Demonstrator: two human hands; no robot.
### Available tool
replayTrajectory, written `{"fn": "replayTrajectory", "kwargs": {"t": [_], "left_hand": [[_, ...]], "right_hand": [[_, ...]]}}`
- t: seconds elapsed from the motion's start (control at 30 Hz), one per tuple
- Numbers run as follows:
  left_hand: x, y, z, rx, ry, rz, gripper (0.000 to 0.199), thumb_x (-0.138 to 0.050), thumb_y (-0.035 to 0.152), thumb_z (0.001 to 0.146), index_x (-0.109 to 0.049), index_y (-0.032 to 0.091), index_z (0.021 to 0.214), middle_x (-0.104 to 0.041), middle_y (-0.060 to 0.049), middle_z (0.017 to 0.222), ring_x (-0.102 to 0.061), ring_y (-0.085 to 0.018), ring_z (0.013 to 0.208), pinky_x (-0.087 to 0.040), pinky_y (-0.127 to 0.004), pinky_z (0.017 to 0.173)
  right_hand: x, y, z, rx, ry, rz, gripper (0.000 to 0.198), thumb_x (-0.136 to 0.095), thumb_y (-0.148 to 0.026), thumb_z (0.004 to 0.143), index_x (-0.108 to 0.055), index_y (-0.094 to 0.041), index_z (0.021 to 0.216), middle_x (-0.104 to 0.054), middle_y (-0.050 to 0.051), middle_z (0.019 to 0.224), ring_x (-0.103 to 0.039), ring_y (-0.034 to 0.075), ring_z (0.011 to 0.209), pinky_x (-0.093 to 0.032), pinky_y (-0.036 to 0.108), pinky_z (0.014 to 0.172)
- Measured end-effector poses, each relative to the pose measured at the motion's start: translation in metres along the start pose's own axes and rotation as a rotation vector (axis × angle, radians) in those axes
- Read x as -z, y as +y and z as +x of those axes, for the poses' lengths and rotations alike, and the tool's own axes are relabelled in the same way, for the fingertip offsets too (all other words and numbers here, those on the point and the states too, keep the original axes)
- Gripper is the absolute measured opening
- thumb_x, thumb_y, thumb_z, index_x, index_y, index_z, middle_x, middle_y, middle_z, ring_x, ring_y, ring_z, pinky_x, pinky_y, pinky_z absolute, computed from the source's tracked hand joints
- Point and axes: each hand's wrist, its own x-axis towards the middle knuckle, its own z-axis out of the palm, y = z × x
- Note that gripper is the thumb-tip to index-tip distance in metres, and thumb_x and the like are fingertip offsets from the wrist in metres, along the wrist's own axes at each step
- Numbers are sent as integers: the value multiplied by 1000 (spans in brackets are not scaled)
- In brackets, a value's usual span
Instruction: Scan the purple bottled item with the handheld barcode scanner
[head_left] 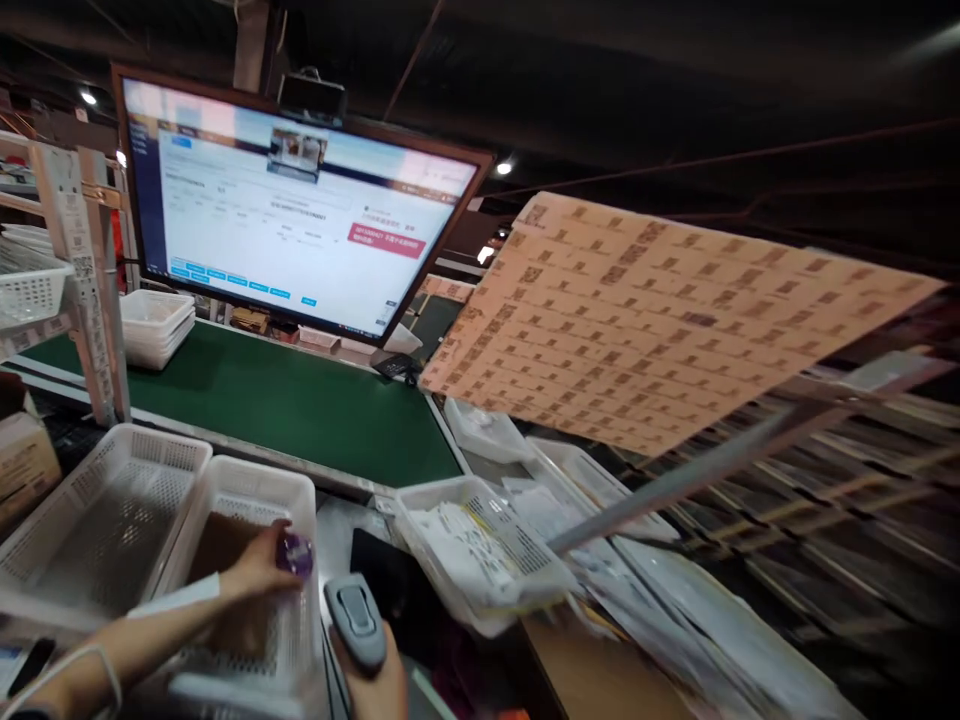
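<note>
We are working at a packing station, and our left hand (259,568) is reaching into the white basket (255,490) at 7 o'clock, fingers pinching a small purple item (295,553) just above the brown cardboard lying in it. Our right hand (375,680) is at 6 o'clock, wrapped around a grey barcode scanner (355,618) whose head is pointing up and away from us. A 2nd, emptier-looking basket (105,510) is sitting touching the first on its 9 o'clock side. Beyond them, a green conveyor belt (300,400) is running toward 12 o'clock under a large monitor (292,210), and a tray of papers (480,560) is lying at 5 o'clock.

We judge this to be the scanning step: the purple item is in hand but not yet under the scanner. The next move is calling for turning its label toward the scanner head and bringing the 2 close.
</note>
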Motion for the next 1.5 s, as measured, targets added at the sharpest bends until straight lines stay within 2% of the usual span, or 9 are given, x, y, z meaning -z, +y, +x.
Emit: {"fn": "replayTrajectory", "kwargs": {"t": [0.1, 0.23, 0.33, 0.47, 0.73, 0.87, 1.1, 1.3, 1.5], "left_hand": [[34, 32, -1, -347, 297, 119, 83, -86, 44, 74, -63, 17, 149, -68, -24, 148, -65, -46, 144, -49, -65, 128], [62, 54, 4, -816, 592, 308, 77, -87, 33, 87, -57, 19, 157, -67, -23, 149, -67, -42, 142, -60, -62, 119], [72, 59, -3, -985, 703, 377, 77, -87, 26, 92, -50, 20, 160, -64, -24, 155, -63, -41, 150, -59, -62, 122], [82, 57, -14, -968, 708, 393, 75, -86, 26, 96, -48, 20, 160, -63, -24, 155, -63, -39, 151, -59, -61, 123], [86, 56, -13, -1038, 783, 460, 66, -82, 33, 104, -46, 16, 156, -61, -24, 151, -63, -38, 150, -61, -59, 121], [84, 57, -14, -1071, 819, 486, 69, -84, 31, 102, -44, 20, 156, -61, -22, 150, -66, -38, 147, -64, -60, 116], [84, 56, -13, -1142, 838, 459, 74, -91, 32, 97, -45, 23, 154, -61, -20, 148, -66, -37, 147, -64, -61, 118], [83, 45, -12, -1044, 885, 497, 61, -86, 50, 101, -43, 26, 137, -63, -19, 139, -70, -36, 139, -63, -64, 117], [85, 41, -12, -1080, 863, 518, 68, -90, 48, 98, -40, 30, 140, -59, -17, 143, -69, -36, 141, -60, -64, 121]], "right_hand": [[-6, -50, -4, 112, -92, -68, 31, -79, -51, 79, -68, -25, 91, -78, 8, 89, -77, 34, 84, -62, 45, 77], [-25, -93, 1, 332, -218, -188, 21, -70, -36, 88, -69, -22, 103, -70, 6, 97, -72, 25, 85, -58, 34, 75], [-35, -104, 0, 395, -297, -285, 32, -67, -25, 87, -70, -21, 119, -68, 7, 106, -72, 26, 94, -56, 33, 76], [-42, -110, -7, 417, -365, -375, 43, -67, -20, 85, -69, -20, 127, -69, 9, 112, -72, 29, 98, -54, 35, 77], [-42, -112, -14, 444, -452, -436, 39, -66, -22, 86, -67, -17, 125, -68, 9, 106, -71, 30, 94, -51, 35, 72], [-36, -116, -18, 451, -455, -419, 35, -64, -17, 84, -67, -19, 119, -68, 8, 105, -72, 28, 91, -51, 33, 73], [-29, -114, -28, 434, -471, -435, 45, -65, -18, 83, -65, -20, 128, -69, 9, 110, -73, 28, 93, -51, 33, 72], [-29, -113, -33, 436, -507, -487, 41, -65, -19, 84, -63, -20, 124, -69, 10, 115, -74, 31, 99, -52, 35, 72], [-28, -114, -38, 456, -493, -501, 42, -69, -18, 84, -64, -20, 126, -70, 12, 119, -72, 31, 100, -55, 36, 74]]}}
